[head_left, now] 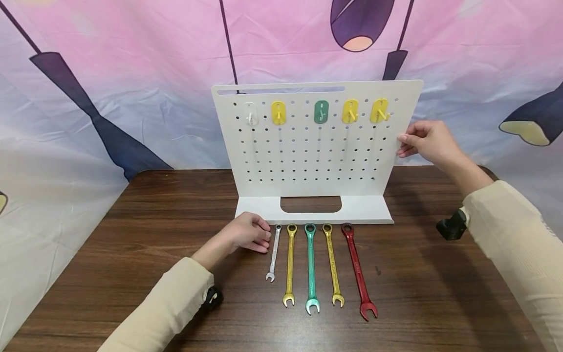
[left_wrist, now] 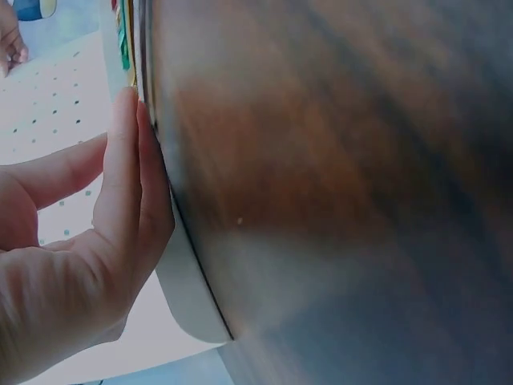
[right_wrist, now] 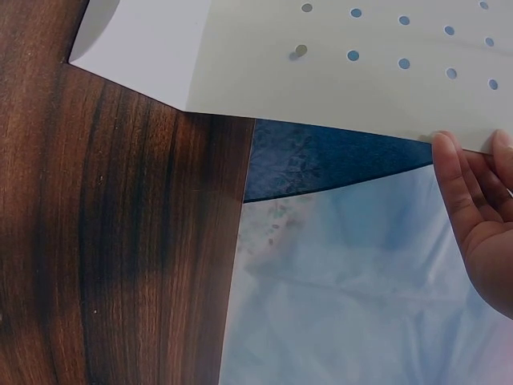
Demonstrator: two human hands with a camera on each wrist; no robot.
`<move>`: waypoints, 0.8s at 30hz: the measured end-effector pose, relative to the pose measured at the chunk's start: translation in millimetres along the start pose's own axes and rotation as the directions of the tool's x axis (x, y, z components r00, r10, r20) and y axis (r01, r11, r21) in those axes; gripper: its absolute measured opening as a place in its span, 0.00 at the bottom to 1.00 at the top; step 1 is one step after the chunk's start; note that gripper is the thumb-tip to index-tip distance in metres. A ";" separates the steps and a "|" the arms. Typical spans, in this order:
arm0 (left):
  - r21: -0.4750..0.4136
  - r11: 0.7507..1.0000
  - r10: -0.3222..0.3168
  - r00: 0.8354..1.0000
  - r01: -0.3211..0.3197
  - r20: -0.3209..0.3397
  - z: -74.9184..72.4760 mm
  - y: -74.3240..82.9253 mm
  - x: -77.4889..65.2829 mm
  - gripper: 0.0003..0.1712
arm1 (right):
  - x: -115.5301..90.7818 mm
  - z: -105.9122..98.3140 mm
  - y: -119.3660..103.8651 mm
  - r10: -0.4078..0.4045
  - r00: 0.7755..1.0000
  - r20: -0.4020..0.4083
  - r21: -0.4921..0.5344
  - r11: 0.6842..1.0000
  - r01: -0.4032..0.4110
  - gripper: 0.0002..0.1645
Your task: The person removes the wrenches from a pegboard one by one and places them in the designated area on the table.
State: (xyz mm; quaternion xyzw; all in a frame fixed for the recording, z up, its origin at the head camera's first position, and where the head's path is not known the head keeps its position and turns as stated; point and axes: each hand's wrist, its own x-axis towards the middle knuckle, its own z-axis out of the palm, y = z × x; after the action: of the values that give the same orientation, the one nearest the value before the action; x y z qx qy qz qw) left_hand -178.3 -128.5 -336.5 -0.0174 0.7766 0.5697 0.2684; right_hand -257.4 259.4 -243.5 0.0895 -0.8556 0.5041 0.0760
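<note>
A white pegboard (head_left: 310, 188) stands upright on its flat base. At its right edge, my right hand (head_left: 433, 141) grips the board between thumb and fingers. My left hand (head_left: 249, 232) rests at the base's front left, its fingers fairly straight and fingertips right beside a small silver wrench (head_left: 274, 254). In the left wrist view, the thumb of the left hand (left_wrist: 88, 233) is spread from its fingers. Lined up rightward from the silver one lie a yellow wrench (head_left: 290, 266), a green wrench (head_left: 311, 269), another yellow wrench (head_left: 332, 266) and a red wrench (head_left: 358, 271).
Across the board's upper part sit a white hook (head_left: 251, 115), a green hook (head_left: 321, 112) and yellow hooks, one of them a yellow hook (head_left: 278, 113) at left. Everything stands on a dark wooden table (head_left: 184, 210). A patterned cloth (head_left: 176, 98) hangs behind it.
</note>
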 end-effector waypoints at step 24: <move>-0.019 0.999 0.027 0.999 -0.027 -0.033 -28.4 4.3 -11.7 0.10 | -5.6 -2.5 9.1 0.015 1.000 0.006 -0.014 1.000 -0.015 0.15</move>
State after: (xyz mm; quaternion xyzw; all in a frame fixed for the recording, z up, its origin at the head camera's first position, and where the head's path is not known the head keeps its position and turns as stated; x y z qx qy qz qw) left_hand -181.0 -155.7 -321.7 -0.0187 0.7755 0.5804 0.2478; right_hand -253.9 266.4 -251.3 0.0839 -0.8600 0.4984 0.0701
